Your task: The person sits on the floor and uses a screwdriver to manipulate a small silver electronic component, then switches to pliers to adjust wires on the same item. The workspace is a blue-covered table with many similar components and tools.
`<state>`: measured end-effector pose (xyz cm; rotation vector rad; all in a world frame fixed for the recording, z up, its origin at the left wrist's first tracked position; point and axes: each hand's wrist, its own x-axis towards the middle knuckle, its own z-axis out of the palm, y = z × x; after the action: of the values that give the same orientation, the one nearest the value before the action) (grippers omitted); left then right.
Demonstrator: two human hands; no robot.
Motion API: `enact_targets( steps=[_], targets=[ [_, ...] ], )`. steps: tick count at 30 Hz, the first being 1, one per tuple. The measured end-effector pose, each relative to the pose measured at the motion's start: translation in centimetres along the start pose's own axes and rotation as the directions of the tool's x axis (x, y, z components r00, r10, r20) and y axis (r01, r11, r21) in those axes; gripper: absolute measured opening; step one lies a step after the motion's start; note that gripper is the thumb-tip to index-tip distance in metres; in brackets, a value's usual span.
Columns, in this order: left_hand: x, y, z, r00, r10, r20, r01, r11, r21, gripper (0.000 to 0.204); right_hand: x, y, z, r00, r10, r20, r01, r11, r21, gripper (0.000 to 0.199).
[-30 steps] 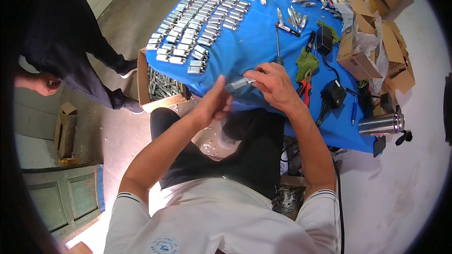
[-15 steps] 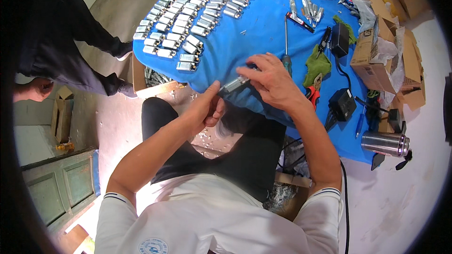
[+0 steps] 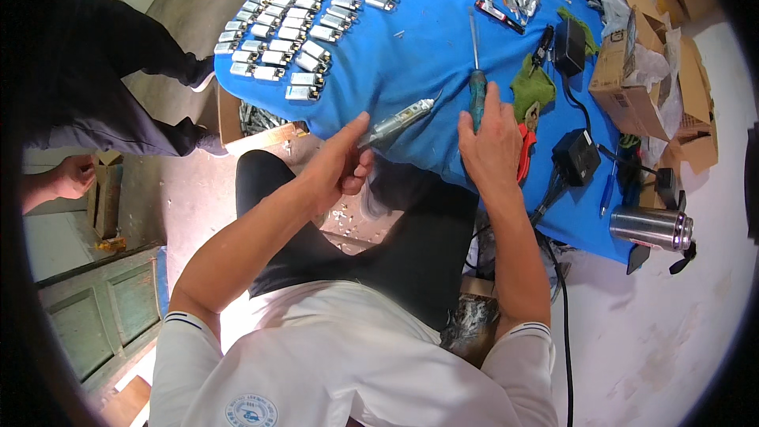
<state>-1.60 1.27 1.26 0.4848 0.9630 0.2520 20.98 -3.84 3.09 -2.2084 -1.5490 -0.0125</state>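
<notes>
Looking over the blue bench (image 3: 427, 55), I see the left hand (image 3: 336, 168) and right hand (image 3: 492, 146) at its near side, the right's straight fingers (image 3: 493, 96) lying either side of the screwdriver (image 3: 477, 93) handle, though I can't tell whether they grip. The left's fingers grasp the smaller tube (image 3: 402, 121) at its lower end only, so it slants up over the bench's near edge. With so short a hold, a slack thumb or a knock from the screwdriver could tip it off the edge.
</notes>
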Motion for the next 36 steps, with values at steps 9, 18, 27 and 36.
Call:
enact_targets(
  steps=[9,18,27,36],
  targets=[
    [-0.3,0.4,1.3,0.998,0.056,-0.013,-0.055,0.998,0.043,0.048,-4.0,-0.4,-2.0,0.934,0.249,0.256,-0.356,0.588,0.727,0.042],
    [0.3,0.7,0.4,0.99,0.03,0.138,0.013,0.955,-0.297,0.053,-14.1,-0.4,-4.4,0.946,0.24,0.216,-0.319,0.59,0.742,0.037],
    [-0.5,0.4,0.7,0.999,-0.015,0.049,0.024,0.98,-0.199,0.051,-12.5,-1.1,-2.3,1.0,-0.013,-0.023,0.024,0.796,0.605,0.037],
    [-0.8,0.4,0.1,0.996,0.056,0.069,-0.049,0.994,-0.101,0.047,-10.0,-2.8,-1.4,0.968,0.206,0.14,-0.24,0.627,0.741,0.041]
  ],
)
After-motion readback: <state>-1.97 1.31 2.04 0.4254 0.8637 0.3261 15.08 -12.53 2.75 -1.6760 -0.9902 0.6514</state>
